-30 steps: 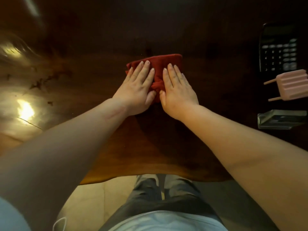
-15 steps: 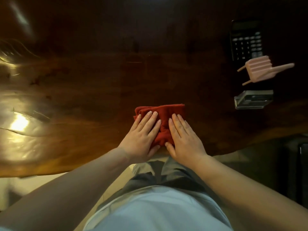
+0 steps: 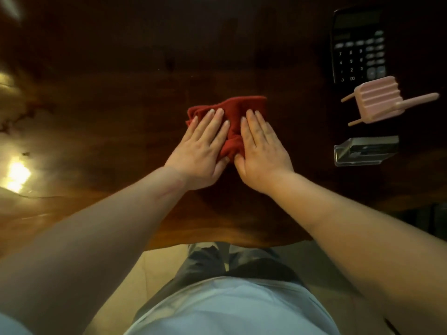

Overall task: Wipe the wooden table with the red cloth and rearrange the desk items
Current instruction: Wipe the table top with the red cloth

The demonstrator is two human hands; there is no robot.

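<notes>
- At the near edge of the wooden table point(image 3: 96, 141), a person stands with both bare forearms reaching out over the polished top.
- Left hand point(image 3: 203, 151) and right hand point(image 3: 262, 151) lie side by side, palms down and fingers straight. They press flat on the red cloth point(image 3: 244, 107), which sits bunched under them near the middle of the table. Neither hand grips it.
- By this look, the wiping step is in hand and the rearranging is not yet begun.
- Well to the right of the cloth, a clear plastic case point(image 3: 365, 151) lies nearest. Beyond it is a pink chair-shaped item point(image 3: 377, 102) tipped on its side, and a black calculator point(image 3: 356, 44) lies farthest.
- The next stroke likely calls for even downward pressure as the cloth slides over the unwiped wood. It should stop short of the desk items, or they should be lifted clear first.
</notes>
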